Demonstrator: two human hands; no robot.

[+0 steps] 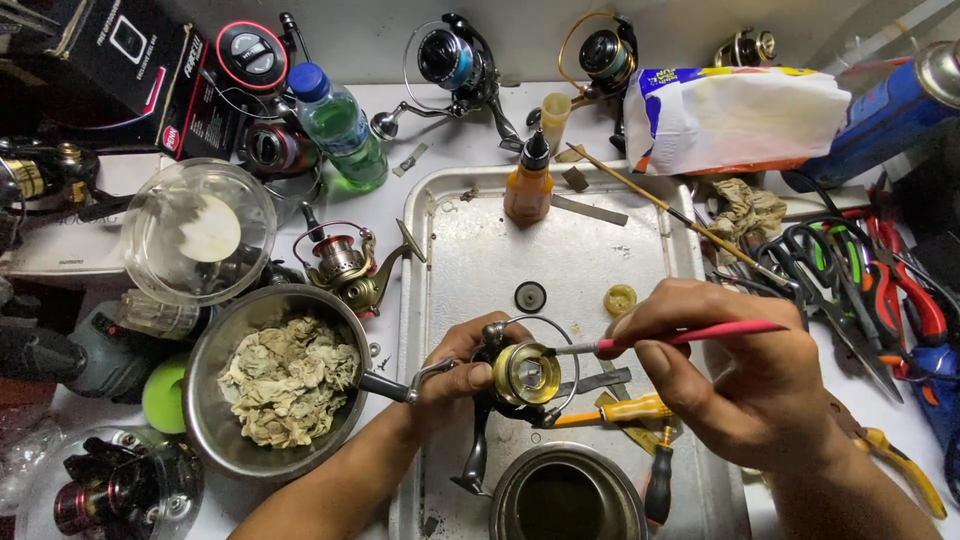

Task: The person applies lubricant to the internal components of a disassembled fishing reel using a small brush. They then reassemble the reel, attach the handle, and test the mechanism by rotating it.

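Observation:
My left hand (455, 372) grips a spinning fishing reel (520, 378) with a gold spool over a metal tray (470, 240). My right hand (735, 380) holds a red-handled brush (690, 336) whose tip touches the top of the spool. A small black round part (530, 296) and a small yellow cap (620, 299) lie on the tray just beyond the reel. An orange-handled screwdriver (615, 411) rests on the tray under my right hand.
A steel bowl of dirty rags (285, 380) sits left of the tray, a metal cup (565, 497) at its near end. An amber dropper bottle (528, 180), green water bottle (340, 125), other reels, pliers and scissors (860, 280) crowd the table.

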